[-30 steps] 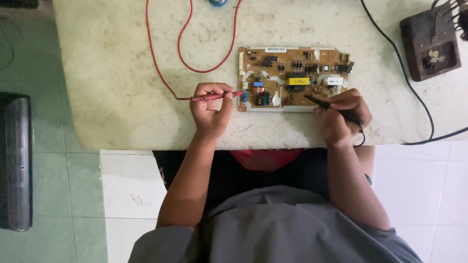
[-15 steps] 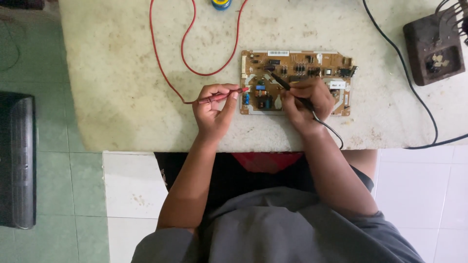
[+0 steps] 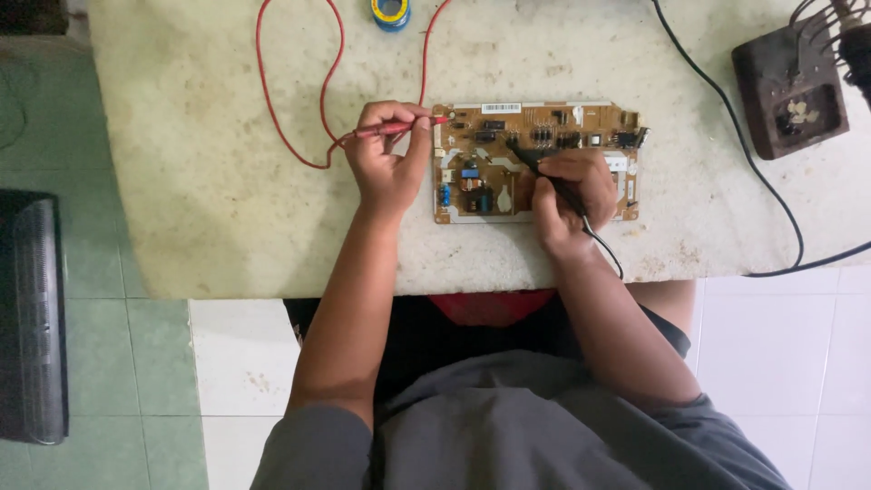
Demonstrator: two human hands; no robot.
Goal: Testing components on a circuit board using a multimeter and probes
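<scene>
Near edge: person's torso in a grey shirt [image 3: 508, 426], both forearms reaching up over the near edge of the pale stone worktop [image 3: 200, 181]; green and white tiled floor [image 3: 136, 363] below, dark ribbed object [image 3: 32, 318] at far left on the floor.

Right hand [image 3: 567, 195] rests on the right half of the circuit board [image 3: 535, 159]; fingers curled together, clamped on a black probe [image 3: 544, 172] held pen-style; tip points up-left onto the board's middle, exact contact point too small to tell; its black lead [image 3: 603, 249] runs back off the near edge beside the wrist.

Left hand [image 3: 390, 154] sits just left of the board, heel on the worktop; thumb and fingers pinched shut on a red probe [image 3: 404, 127]; probe lies roughly level, tip at the board's far-left corner, touching or just off it, cannot tell which.

Board: tan, rectangular, flat on the worktop, centre-right, components up, between the two hands.

Further out: red lead [image 3: 299, 91] loops left of the left hand and up to the far edge; blue solder spool [image 3: 391, 13] at far centre, cut by the frame; black cable [image 3: 753, 154] sweeps from far centre to the right edge; dark brown iron stand [image 3: 789, 95] at far right, well apart from the board.
</scene>
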